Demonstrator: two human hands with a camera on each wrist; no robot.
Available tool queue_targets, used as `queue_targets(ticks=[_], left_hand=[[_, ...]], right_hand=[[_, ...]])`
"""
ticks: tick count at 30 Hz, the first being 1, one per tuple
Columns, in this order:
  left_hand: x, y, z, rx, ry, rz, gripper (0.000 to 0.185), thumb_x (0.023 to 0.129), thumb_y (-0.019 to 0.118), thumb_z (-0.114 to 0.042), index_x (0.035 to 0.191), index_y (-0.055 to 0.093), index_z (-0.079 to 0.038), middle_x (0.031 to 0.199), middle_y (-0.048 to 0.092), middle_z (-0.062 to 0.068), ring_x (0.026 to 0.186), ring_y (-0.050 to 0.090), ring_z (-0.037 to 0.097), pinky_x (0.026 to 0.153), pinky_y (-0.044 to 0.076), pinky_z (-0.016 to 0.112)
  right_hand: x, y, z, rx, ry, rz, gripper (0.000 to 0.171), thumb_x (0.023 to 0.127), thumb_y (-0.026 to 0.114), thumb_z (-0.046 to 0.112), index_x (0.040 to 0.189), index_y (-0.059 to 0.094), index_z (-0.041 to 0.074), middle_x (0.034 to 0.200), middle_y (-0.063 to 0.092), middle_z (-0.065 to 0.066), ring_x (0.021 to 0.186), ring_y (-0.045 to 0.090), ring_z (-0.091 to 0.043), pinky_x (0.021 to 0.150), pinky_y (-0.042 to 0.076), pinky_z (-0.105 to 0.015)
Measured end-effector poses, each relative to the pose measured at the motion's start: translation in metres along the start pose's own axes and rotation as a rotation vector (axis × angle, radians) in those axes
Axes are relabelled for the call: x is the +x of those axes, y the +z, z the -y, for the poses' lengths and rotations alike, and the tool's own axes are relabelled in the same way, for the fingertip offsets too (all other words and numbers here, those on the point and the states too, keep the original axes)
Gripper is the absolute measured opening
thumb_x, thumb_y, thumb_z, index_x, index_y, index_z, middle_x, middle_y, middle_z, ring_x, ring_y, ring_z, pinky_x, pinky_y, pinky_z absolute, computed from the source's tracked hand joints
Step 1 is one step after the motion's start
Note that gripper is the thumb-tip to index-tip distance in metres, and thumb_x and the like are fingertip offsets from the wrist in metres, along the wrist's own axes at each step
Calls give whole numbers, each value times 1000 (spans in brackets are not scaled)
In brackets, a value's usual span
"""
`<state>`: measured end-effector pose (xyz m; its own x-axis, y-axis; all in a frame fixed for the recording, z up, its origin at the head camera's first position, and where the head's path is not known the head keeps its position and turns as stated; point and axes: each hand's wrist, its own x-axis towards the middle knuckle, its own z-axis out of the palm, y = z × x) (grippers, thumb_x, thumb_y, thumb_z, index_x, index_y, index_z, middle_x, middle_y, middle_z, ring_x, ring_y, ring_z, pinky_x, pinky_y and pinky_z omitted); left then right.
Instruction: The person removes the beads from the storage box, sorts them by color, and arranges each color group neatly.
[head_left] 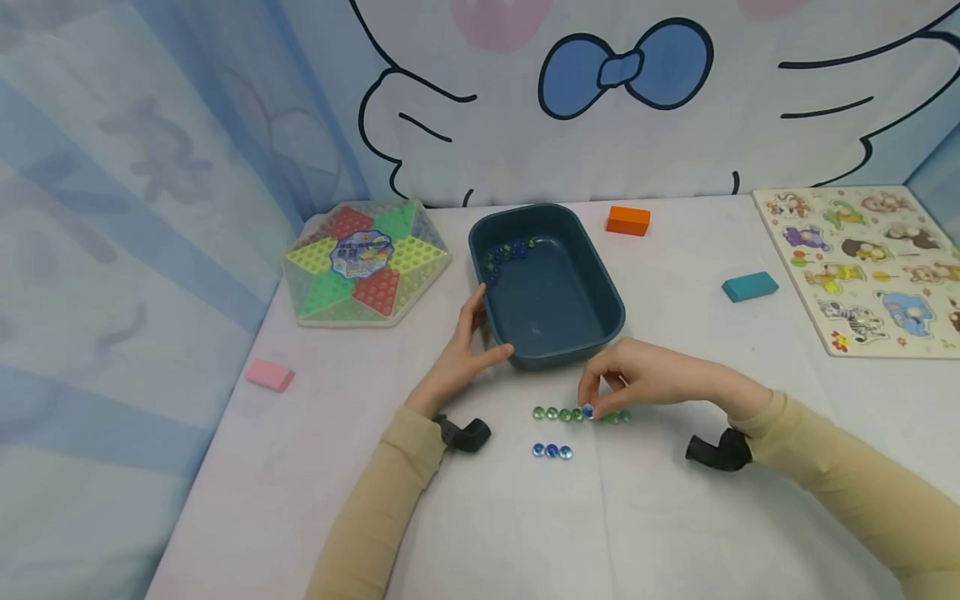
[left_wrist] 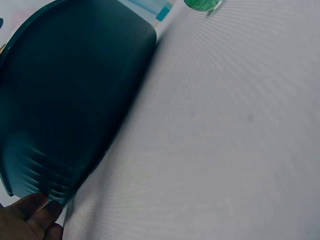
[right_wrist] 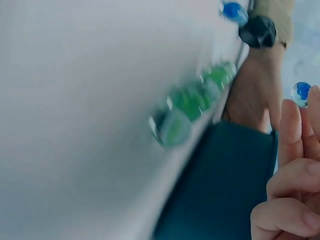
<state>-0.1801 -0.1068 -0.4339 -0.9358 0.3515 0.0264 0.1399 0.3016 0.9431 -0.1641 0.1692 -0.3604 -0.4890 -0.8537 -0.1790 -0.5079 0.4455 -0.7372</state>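
Marbles lie in 2 short rows on the white table (head_left: 675, 517) in front of us: a green row (head_left: 558, 413) near the bin and 3 blue ones (head_left: 552, 451) nearer us. Our right hand (head_left: 645, 379) pinches 1 blue marble (head_left: 588, 411) between thumb and fingertips, right at the green row. Our left hand (head_left: 465, 350) rests open against the dark blue bin's (head_left: 600, 275) near left corner, seemingly to steady it. More marbles (head_left: 504, 254) sit in the bin's far left corner. Off left lies a Chinese checkers board (head_left: 366, 262).
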Motion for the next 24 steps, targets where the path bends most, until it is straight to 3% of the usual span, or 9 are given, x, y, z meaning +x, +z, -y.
queue_targets(ticks=[7, 17, 24], left_hand=[[-9, -4, -30, -14, -18, 32, 90, 87, 62, -13, 149, -3, -17, 155, 1, 12, 142, 10, 29, 115, 13, 44], [-11, -3, -35, -17, -27, 24, 89, 88, 60, -10, 149, -3, -17, 155, 2, 13, 142, 10, 29, 115, 12, 44], [-11, -2, -35, -14, -19, 26, 89, 88, 60, -10, 149, -3, -16, 155, 1, 12, 142, 9, 29, 115, 12, 44]], right_hand=[[0, 21, -3, -43, 7, 29, 10, 80, 71, 27, 88, 68, 23, 81, 64, 15, 55, 40, 0, 53, 38, -16], [4, 36, 1, -202, -11, 48, 8, 79, 73, 22, 86, 67, 22, 77, 60, 18, 68, 48, 1, 67, 46, -19], [8, 42, 6, -263, 29, 80, 9, 78, 74, 21, 82, 66, 23, 73, 56, 19, 67, 48, 1, 67, 45, -19]])
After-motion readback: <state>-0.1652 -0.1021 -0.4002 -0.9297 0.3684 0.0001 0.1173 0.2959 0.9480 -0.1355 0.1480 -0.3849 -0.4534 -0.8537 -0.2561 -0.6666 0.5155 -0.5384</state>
